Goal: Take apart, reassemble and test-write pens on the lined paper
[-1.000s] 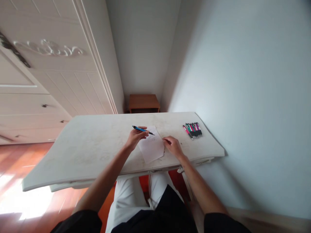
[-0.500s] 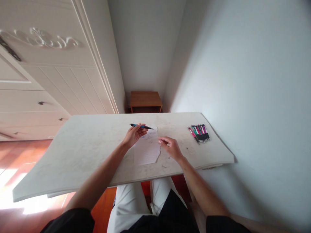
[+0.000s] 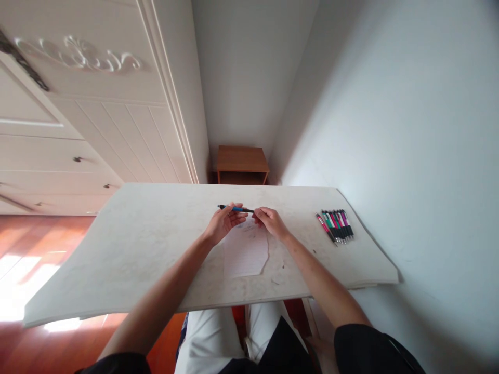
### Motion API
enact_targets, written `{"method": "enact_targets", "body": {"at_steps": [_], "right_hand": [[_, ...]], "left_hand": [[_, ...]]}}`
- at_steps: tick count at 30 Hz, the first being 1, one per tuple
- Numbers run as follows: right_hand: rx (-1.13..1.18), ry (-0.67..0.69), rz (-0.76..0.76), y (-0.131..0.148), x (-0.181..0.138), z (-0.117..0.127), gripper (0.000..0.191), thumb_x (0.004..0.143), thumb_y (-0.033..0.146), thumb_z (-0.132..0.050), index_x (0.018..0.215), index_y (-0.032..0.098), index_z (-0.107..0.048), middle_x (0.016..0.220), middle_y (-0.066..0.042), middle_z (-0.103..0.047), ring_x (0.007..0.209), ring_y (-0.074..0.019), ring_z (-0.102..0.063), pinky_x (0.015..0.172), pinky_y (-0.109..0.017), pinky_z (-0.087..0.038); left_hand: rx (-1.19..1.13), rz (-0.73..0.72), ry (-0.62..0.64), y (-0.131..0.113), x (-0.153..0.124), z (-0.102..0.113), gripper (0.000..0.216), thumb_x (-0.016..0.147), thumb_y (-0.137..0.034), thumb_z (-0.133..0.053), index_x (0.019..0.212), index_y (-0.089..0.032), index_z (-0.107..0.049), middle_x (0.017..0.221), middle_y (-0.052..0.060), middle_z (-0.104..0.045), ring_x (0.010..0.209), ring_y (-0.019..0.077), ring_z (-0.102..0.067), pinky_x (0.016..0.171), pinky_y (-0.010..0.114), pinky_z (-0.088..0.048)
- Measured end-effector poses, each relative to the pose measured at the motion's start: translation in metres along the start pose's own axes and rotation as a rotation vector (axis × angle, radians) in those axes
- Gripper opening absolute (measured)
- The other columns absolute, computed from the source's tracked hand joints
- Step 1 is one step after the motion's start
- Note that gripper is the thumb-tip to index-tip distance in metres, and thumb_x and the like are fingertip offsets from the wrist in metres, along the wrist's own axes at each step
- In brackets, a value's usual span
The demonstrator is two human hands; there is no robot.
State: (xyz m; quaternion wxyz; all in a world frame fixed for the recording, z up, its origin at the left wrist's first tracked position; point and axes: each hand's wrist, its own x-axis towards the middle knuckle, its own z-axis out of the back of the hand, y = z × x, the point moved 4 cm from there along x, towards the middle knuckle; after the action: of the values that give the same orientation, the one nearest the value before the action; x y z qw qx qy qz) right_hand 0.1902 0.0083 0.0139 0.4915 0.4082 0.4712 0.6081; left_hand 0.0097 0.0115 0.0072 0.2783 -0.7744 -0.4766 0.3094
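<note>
Over the white table (image 3: 148,244), mid-desk, we log: one blue pen (image 3: 235,209), level above the paper sheet (image 3: 246,248); our left hand (image 3: 224,222) clamped on its barrel, our right hand (image 3: 268,221) pinching its dark tip end. Step judged: working the tip. Next move wants a steady barrel. Spare pens (image 3: 336,225) well apart, right
</note>
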Motion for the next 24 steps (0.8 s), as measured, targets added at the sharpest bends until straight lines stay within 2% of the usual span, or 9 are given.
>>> {"method": "enact_targets", "body": {"at_steps": [4,9,14,20,24], "right_hand": [[0.122,-0.094,-0.042,-0.005,0.002,0.007,0.048,0.078,0.064,-0.063,0.075,0.016,-0.067,0.064,-0.002,-0.062,0.055,-0.0120,-0.053,0.052,-0.024,-0.043],[0.235,-0.163,-0.071,-0.009,0.000,0.009,0.042,0.074,0.059,-0.067,0.070,0.017,-0.066,0.062,-0.001,-0.060,0.053,-0.0109,-0.050,0.048,-0.022,-0.041],[0.302,-0.249,-0.064,-0.016,-0.001,0.009,0.043,0.076,0.058,-0.065,0.063,0.017,-0.060,0.055,0.001,-0.053,0.048,-0.0089,-0.044,0.044,-0.021,-0.036],[0.302,-0.281,-0.062,-0.017,-0.001,0.009,0.044,0.077,0.058,-0.064,0.060,0.018,-0.054,0.055,0.003,-0.048,0.046,-0.0076,-0.039,0.040,-0.020,-0.028],[0.271,-0.254,-0.061,-0.015,-0.002,0.008,0.046,0.078,0.060,-0.062,0.059,0.019,-0.051,0.054,0.004,-0.044,0.047,-0.0077,-0.037,0.041,-0.021,-0.026]], "left_hand": [[0.093,-0.155,-0.064,-0.010,0.003,0.007,0.035,0.076,-0.034,-0.076,0.102,-0.013,-0.064,0.085,0.007,-0.072,0.078,0.0168,-0.070,0.075,0.029,-0.055],[0.268,-0.316,-0.140,-0.019,0.004,0.013,0.054,0.066,-0.033,-0.084,0.112,-0.018,-0.060,0.089,0.003,-0.071,0.073,0.0131,-0.066,0.071,0.028,-0.055],[0.496,-0.387,-0.148,-0.017,0.004,0.012,0.048,0.063,-0.035,-0.086,0.102,-0.014,-0.068,0.088,0.006,-0.073,0.073,0.0140,-0.066,0.074,0.029,-0.055],[0.702,-0.416,-0.171,-0.015,0.001,0.010,0.036,0.069,-0.040,-0.079,0.093,-0.014,-0.072,0.064,0.002,-0.069,0.061,0.0144,-0.063,0.062,0.026,-0.052],[0.789,-0.446,-0.186,-0.017,-0.002,0.010,0.030,0.074,-0.041,-0.074,0.089,-0.015,-0.073,0.058,0.001,-0.066,0.055,0.0137,-0.061,0.056,0.024,-0.049]]}}
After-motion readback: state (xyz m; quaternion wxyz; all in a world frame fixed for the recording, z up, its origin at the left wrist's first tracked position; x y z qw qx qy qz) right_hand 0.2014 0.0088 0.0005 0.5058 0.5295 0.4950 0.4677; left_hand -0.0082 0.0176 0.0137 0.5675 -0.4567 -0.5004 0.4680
